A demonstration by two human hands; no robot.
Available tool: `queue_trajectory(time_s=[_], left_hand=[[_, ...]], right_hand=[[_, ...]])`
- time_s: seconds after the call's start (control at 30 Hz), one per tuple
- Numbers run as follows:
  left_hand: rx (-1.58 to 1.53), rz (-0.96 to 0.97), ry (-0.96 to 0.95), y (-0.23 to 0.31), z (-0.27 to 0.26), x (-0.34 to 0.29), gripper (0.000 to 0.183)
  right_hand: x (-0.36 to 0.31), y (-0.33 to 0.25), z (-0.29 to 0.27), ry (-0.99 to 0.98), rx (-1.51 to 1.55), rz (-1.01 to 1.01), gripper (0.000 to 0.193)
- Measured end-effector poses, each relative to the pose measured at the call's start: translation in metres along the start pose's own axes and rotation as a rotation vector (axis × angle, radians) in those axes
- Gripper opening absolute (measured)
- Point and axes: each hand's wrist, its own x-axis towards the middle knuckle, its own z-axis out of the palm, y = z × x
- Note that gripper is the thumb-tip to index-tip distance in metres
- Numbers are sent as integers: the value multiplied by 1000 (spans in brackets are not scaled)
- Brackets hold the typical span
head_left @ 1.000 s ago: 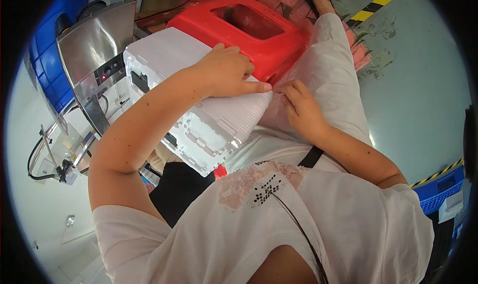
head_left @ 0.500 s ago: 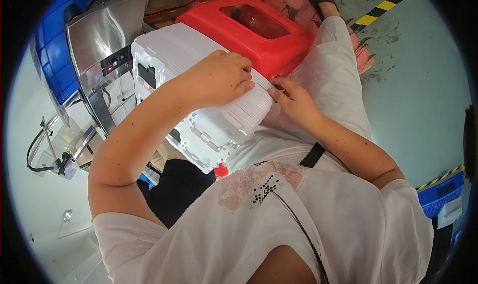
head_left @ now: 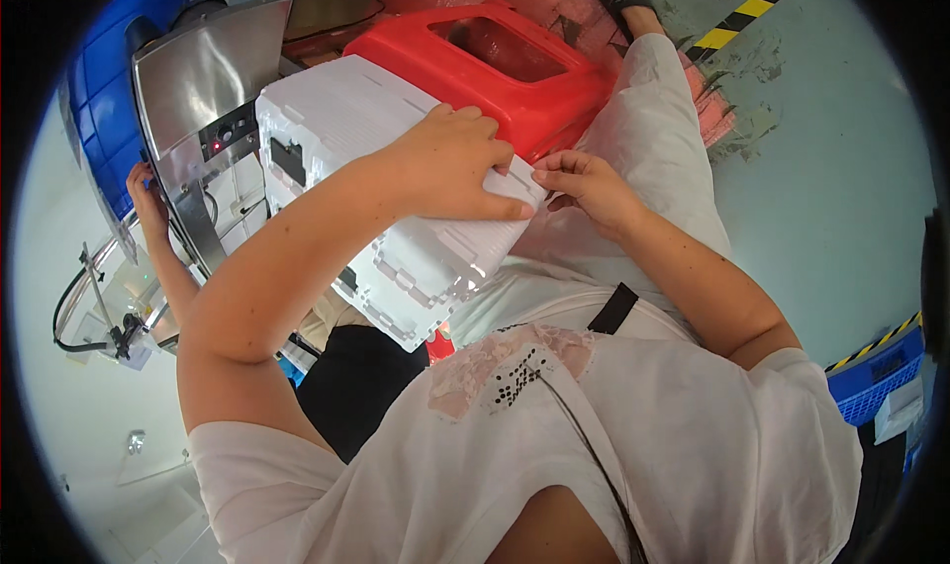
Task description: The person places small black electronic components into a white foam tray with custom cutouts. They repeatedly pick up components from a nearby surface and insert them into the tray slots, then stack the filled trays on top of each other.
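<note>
A stack of white die-cut sheets, with notched edges and dark cut-outs on its near face, lies slantwise in front of me. My left hand spans the top of its right end. The thumb stretches toward the near side, and the fingers curl over the far side. At the stack's right corner, my right hand has thumb and forefinger pinched on the white edge. Its other fingers are bent, and how many sheets lie in the pinch cannot be made out.
A red plastic stool with an opening stands just beyond the stack. To the left is a steel machine with a control panel. Another person's hand is beside it, near a blue bin. Yellow-black tape marks the floor.
My left thumb has swung out toward the near side of the stack. My right hand has shifted slightly at the corner. Another person's forearm and hand have come into view at left.
</note>
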Motion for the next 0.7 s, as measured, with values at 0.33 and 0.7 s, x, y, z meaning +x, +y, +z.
queue_trajectory(time_s=[0.33, 0.7], left_hand=[[-191, 32, 57, 2, -15, -33, 41], [-201, 74, 124, 0, -16, -44, 44]], right_hand=[[-6, -5, 10, 187, -516, -376, 27], [-25, -15, 32, -98, -1588, -947, 40]])
